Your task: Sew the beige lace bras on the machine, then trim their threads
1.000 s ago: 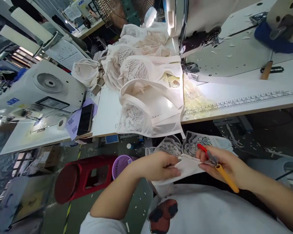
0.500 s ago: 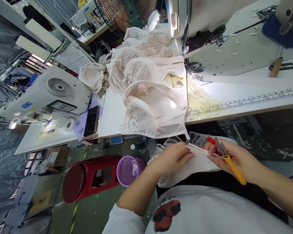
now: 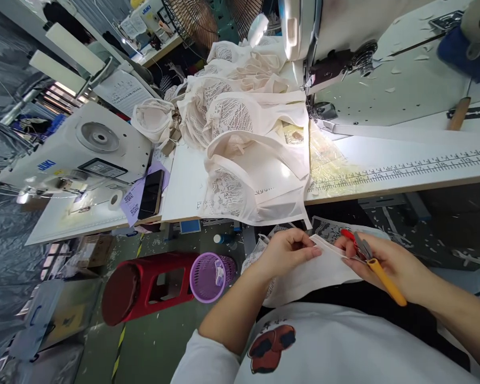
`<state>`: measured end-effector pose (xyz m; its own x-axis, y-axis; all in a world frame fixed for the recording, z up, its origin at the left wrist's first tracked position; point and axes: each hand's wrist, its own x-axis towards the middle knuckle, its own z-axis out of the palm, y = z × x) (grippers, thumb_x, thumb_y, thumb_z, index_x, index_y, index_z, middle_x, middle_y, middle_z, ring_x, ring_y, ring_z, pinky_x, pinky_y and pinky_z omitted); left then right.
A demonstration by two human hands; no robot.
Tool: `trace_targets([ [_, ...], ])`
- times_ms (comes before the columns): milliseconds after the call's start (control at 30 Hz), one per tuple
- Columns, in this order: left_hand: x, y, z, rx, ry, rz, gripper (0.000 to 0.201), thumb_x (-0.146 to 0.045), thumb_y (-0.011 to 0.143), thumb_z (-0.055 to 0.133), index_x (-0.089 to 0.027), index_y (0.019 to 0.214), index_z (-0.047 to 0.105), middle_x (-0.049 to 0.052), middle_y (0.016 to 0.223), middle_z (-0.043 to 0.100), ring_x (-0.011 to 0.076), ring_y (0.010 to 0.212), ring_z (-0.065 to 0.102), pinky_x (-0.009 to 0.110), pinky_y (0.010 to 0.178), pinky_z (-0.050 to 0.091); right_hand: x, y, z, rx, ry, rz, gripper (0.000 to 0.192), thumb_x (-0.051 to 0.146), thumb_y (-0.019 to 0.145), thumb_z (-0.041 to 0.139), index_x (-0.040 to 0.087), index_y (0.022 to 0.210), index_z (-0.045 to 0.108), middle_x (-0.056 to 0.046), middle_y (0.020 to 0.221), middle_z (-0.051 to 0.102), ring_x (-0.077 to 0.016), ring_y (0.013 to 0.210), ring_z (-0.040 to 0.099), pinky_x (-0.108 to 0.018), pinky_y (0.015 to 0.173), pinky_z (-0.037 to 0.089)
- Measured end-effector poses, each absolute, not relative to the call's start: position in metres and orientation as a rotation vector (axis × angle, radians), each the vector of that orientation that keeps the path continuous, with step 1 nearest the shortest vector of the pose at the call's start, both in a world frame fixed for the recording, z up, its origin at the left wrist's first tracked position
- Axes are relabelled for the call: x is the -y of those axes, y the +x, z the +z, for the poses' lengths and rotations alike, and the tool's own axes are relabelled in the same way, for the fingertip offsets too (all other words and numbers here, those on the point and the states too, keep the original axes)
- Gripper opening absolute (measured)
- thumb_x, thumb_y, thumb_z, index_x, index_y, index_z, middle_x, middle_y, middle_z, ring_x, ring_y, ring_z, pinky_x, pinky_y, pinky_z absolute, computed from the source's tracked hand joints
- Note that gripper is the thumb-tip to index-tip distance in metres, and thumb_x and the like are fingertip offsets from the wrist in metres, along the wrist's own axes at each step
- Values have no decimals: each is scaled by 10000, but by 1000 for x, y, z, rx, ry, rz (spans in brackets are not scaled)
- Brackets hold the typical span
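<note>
Left hand point(image 3: 290, 250) pinches the upper edge of a white fabric piece point(image 3: 316, 272) held over the lap, below the front edge of the desk point(image 3: 404, 184); its fingers point(image 3: 314, 252) are closed on the cloth; right hand point(image 3: 384, 261) grips the same edge just beside, fingers curled shut around thread snips point(image 3: 368, 256) with a yellow handle and red tip, blades lying at the fabric edge; whether the blades are open or closed, cannot tell; lace-patterned section point(image 3: 328, 229) of the piece shows just above the hands; the two hands are close but not touching, fabric stretched between them; on the desk a heap of cream lace garments point(image 3: 244, 133) hangs over the front edge, right above the hands; sewing machine point(image 3: 332, 42) at the desk's far side, right of the heap; printed ruler scale point(image 3: 424, 165) runs along the desk front; wooden-handled tool point(image 3: 458, 114) far right; second sewing machine point(image 3: 80, 149) on the neighbouring desk to the left, with a phone point(image 3: 152, 194) and tape roll point(image 3: 114, 200) near it; red stool point(image 3: 148, 285) and purple basket point(image 3: 212, 274) on the floor left of the left forearm; fan point(image 3: 208, 18) at the top.
</note>
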<state>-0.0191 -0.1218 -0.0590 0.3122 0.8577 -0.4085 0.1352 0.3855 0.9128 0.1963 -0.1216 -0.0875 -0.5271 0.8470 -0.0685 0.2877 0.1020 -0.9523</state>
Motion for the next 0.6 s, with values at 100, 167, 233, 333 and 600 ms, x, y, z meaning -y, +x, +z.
trace_targets([
  [100,125,-20,-56,-1198,1148,624,405,-496,647,693,-155,619,474,-28,637,432,72,560,365,216,507,296,122,197,-89,1892,-1100,1448,167,376,810,528,234,727,502,-58,819,610,-184,667,553,-303,569,486],
  [167,126,-20,-54,-1214,1179,618,381,-463,665,683,-160,611,460,-30,636,423,73,561,364,211,502,299,124,195,-88,1867,-1119,1458,191,389,795,544,228,702,498,-55,792,611,-183,659,550,-298,560,487],
  [233,127,-20,-52,-1237,1218,613,350,-429,683,673,-161,611,459,-29,643,418,75,567,369,207,505,312,125,193,-85,1814,-1143,1463,221,409,774,562,224,678,489,-45,753,605,-176,640,541,-288,543,486],
  [333,128,-19,-52,-1268,1309,640,297,-367,706,660,-163,618,463,-15,687,440,87,606,406,210,539,350,126,190,-83,1781,-1151,1479,235,413,758,588,223,669,483,-34,732,592,-164,624,531,-275,543,486],
  [600,132,-18,-56,-1365,1452,740,272,-323,719,650,-178,606,449,18,738,569,120,657,488,240,608,403,127,193,-104,1744,-1193,1595,301,481,773,616,206,714,506,-23,724,567,-154,650,536,-263,600,512],
])
